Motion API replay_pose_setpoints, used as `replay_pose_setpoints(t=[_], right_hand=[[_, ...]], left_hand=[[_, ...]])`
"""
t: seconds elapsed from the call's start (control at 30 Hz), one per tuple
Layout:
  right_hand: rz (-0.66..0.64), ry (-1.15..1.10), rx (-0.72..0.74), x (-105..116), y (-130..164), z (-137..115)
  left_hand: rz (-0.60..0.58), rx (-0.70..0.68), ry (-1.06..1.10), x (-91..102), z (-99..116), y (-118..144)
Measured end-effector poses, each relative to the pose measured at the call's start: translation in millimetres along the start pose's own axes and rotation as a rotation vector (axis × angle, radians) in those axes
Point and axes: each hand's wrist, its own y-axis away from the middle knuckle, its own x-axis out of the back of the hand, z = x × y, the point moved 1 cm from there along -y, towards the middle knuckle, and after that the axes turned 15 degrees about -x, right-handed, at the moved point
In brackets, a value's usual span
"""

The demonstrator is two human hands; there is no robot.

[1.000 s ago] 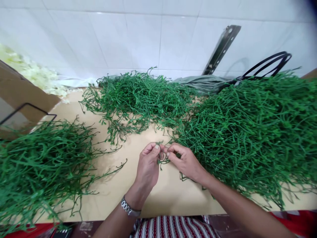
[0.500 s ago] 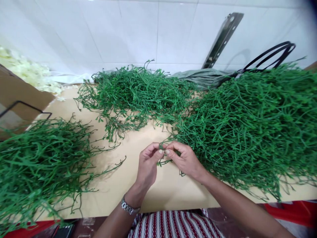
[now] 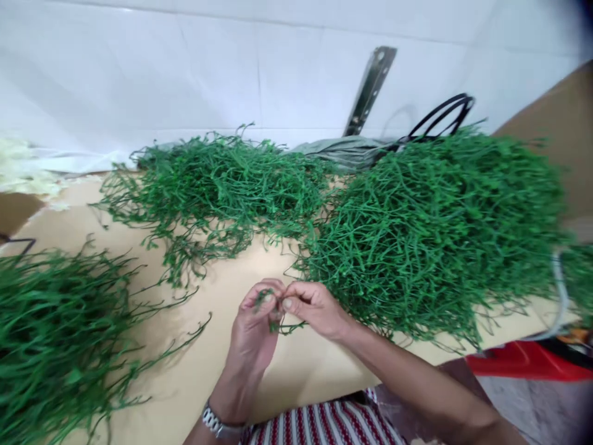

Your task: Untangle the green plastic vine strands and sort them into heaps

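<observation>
Near the front middle of the table, my left hand (image 3: 254,318) pinches a small green artificial stem (image 3: 274,325) between thumb and fingers. My right hand (image 3: 315,307) meets it there, thumb and forefinger closed on the same stem. Parts of the stem stick out below the fingertips; the rest is hidden by my fingers. Just right of my right hand lies a large heap of green artificial stems (image 3: 417,228). A second heap (image 3: 222,179) stretches along the back, and a third heap (image 3: 60,334) lies at the left, some strands reaching toward my left hand.
The beige tabletop (image 3: 199,334) meets a white tiled wall (image 3: 208,68). A metal bracket (image 3: 370,89), black loops (image 3: 442,117) and grey cloth (image 3: 345,151) are at the back. Pale flowers (image 3: 21,167) lie far left. Cardboard (image 3: 560,123) and a red item (image 3: 523,361) are at right.
The view has swung to the right, so everything appears shifted left. Both hands stay together on the stem, and the fingers have shifted slightly around it.
</observation>
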Motion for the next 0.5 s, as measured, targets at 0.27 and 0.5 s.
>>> replay_pose_setpoints(t=[0.27,0.5], right_hand=[[0.058,0.435,0.295,4.0,7.8,-12.7],[0.238,0.669,0.550,36.8,67.6,-74.3]], left_hand=[[-0.100,0.112,0.060,-4.5,2.2,-4.6],[-0.098,-0.080,-0.353,14.5,53.2,0.5]])
